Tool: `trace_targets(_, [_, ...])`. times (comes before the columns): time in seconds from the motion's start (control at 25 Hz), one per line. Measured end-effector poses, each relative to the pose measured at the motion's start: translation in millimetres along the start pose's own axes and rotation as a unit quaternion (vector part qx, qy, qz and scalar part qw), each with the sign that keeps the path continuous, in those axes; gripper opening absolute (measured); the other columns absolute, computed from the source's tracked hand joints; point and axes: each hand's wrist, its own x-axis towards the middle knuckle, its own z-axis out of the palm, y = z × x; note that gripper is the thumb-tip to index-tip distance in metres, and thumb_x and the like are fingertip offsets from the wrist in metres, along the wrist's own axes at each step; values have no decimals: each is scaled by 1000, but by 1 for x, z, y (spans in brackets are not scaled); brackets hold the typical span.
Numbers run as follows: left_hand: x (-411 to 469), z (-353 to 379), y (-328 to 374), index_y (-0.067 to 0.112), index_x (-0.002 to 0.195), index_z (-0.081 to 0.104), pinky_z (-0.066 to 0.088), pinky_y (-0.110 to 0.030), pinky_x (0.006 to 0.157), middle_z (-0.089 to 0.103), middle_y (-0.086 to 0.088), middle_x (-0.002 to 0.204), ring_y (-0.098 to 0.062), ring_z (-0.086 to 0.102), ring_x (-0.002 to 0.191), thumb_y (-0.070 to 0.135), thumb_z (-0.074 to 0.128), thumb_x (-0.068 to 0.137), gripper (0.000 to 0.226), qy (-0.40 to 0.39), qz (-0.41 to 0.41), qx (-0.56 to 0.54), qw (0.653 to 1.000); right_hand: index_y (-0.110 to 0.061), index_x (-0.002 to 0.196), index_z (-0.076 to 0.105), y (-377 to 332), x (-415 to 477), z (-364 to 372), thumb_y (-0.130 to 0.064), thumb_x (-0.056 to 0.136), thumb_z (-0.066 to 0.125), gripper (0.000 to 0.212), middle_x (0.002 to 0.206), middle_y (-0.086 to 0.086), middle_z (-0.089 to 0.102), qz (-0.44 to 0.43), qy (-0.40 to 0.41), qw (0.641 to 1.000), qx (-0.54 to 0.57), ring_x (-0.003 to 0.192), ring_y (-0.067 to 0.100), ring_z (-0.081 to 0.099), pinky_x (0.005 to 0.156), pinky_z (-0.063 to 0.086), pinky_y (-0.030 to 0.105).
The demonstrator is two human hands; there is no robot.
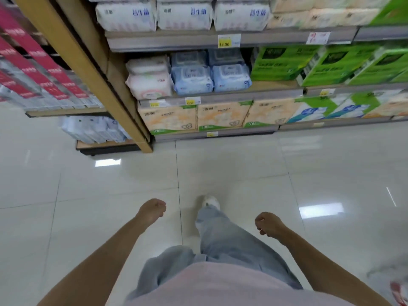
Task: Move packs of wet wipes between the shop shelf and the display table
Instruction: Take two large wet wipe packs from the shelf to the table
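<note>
Nearest, both arms reach forward over a pale pink top and grey trousers. The left hand (152,209) and the right hand (268,225) are each curled into a fist with nothing in them, above a white shoe (210,200) on the floor (88,195) of glossy pale tiles that mirror the ceiling lights. Beyond stands the shop shelf (220,96), its wooden end post slanting on the left. On its middle board sit the blue wet-wipe packs (192,80), two side by side with more behind, touching a pink-and-white pack (150,82) on their left and near green boxes (284,62) on their right. The yellow price tag (224,41) on the rail above reads 14.00; the tags below the wipes are too blurred to read. Peach tissue packs (223,115) fill the bottom board, and white packs (184,15) with blue Chinese characters fill the top.
</note>
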Motion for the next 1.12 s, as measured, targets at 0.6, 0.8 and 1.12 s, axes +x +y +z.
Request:
trace_targets(0.6, [30,-161,308,22,92,65,47,-12,75,69,3,91,-6,63,84,5,50,95,23,93,331,-172,923,-28,82,62,-377,2,-199,-7,91,56,24,87,10,68,-370,141,888,235,82,21,64,76,49,29])
trace_targets(0.8, [11,-231,391,29,92,64,47,-8,75,70,12,86,1,62,84,6,52,94,26,172,468,-164,851,-21,86,64,-446,-35,-246,1,92,53,26,75,-9,69,-478,178,811,287,73,3,63,68,48,12])
trace_targets(1.12, [-17,-282,487,24,94,63,48,-15,80,67,5,86,-5,63,84,1,56,91,24,240,566,-249,748,-13,90,65,-507,-61,-321,3,92,52,21,74,-7,71,-575,198,730,312,71,6,65,70,51,16])
